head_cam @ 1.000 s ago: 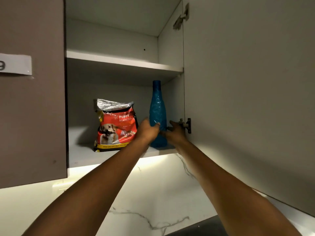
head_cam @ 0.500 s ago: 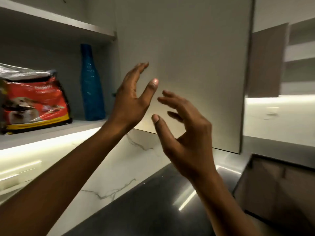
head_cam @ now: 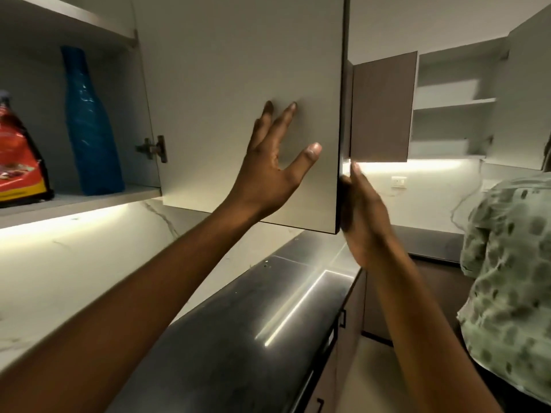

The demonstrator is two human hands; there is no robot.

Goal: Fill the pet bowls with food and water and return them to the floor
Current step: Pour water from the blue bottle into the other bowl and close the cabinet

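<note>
A tall blue bottle (head_cam: pixel 89 126) stands upright on the lower shelf of the open wall cabinet, at the left. Beside it, cut off by the left edge, sits a red puppy food bag (head_cam: pixel 18 165). The cabinet's pale door (head_cam: pixel 238 70) hangs open in the middle of the view. My left hand (head_cam: pixel 274 162) is spread flat against the door's inner face, fingers apart, holding nothing. My right hand (head_cam: pixel 362 216) is at the door's outer free edge, fingers laid along it. No pet bowls are in view.
A dark countertop (head_cam: pixel 238 338) runs below, with a lit white marble backsplash (head_cam: pixel 74 263). A second cabinet with a brown door (head_cam: pixel 381 108) stands open at the back right. Another person in a green patterned shirt (head_cam: pixel 512 263) stands at the right.
Both hands have let go of the blue bottle, which stays on the shelf. They moved right to the open door. The view swung right, bringing in the other person.
</note>
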